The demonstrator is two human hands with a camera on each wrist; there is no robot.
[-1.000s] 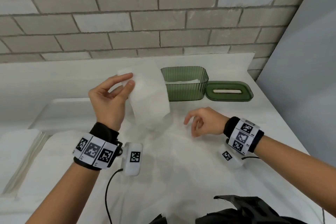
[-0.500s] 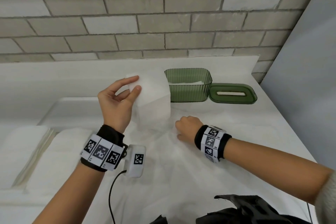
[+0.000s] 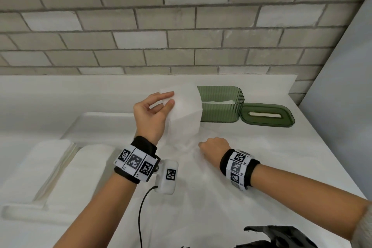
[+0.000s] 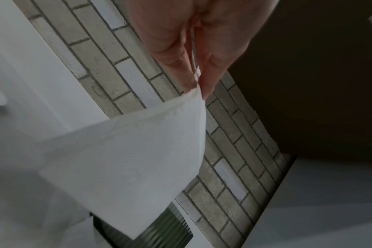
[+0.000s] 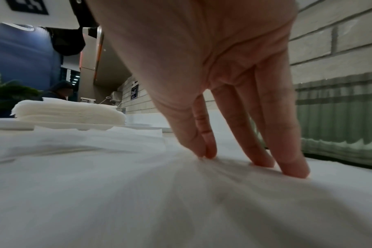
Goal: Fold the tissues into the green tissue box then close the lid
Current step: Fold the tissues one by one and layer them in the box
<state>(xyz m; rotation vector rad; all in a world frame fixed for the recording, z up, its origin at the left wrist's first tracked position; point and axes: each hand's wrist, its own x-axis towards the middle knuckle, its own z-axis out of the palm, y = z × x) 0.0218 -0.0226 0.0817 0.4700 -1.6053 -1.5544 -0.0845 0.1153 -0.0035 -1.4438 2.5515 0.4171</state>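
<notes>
My left hand holds a white tissue up by its top corner, pinched between thumb and fingers. The tissue hangs down to the table in front of the green tissue box. My right hand is low on the table at the tissue's bottom end; thumb and forefinger pinch the white sheet while the other fingers press on it. The box stands open with white tissue inside. Its green lid, with a slot in it, lies flat just right of the box.
Two stacks of white tissues lie in a white tray at the left, seen as a pile in the right wrist view. A brick wall backs the table. A grey panel bounds the right. Dark fabric lies at the near edge.
My right hand has moved left and down onto the table at the tissue's lower end and closed on it. My left hand keeps the tissue raised.
</notes>
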